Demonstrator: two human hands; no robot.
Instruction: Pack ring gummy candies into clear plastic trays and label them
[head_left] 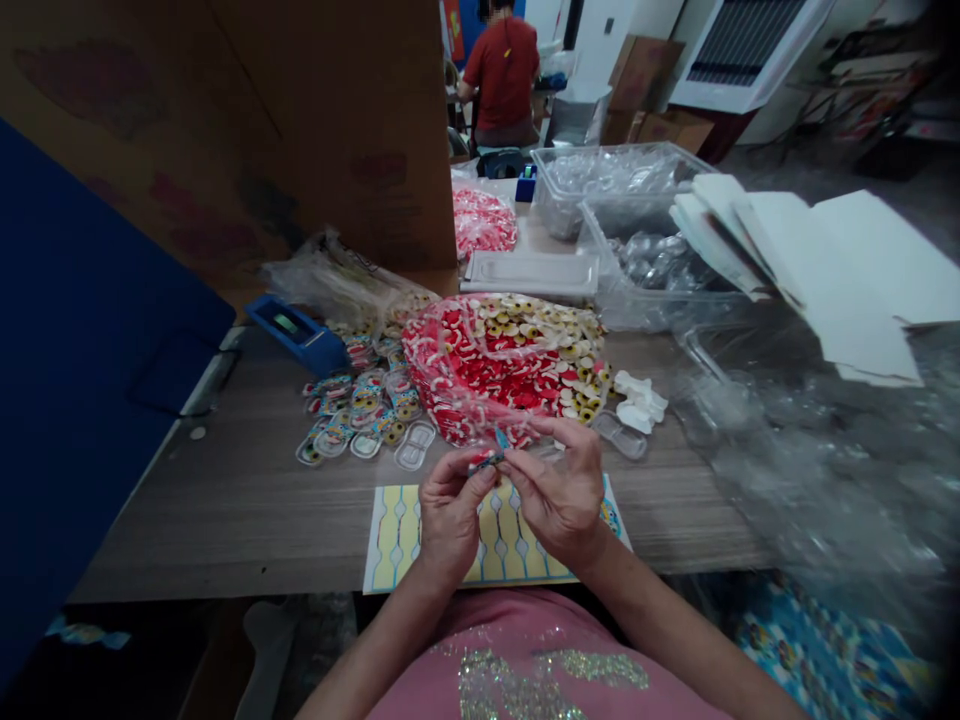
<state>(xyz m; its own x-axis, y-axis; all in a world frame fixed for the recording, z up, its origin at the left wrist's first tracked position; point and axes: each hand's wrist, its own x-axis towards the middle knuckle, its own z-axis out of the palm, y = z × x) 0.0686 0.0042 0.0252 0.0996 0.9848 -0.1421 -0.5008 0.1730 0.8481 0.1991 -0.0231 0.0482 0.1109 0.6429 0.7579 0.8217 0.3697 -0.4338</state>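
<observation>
Fingers (526, 468) pinch a small piece (487, 461) above yellow sheet (496, 562) at table's edge (240, 590).

Brown cardboard (337, 110) fills much of the upper left of the frame, and a blue panel (75, 400) lines the left edge. At top centre, a red-shirted person (505, 80) sits, back turned, a grey chair (576, 120) just right. At upper right, brown cartons (646, 72) stand beside a grille-fronted white unit (791, 60).
</observation>
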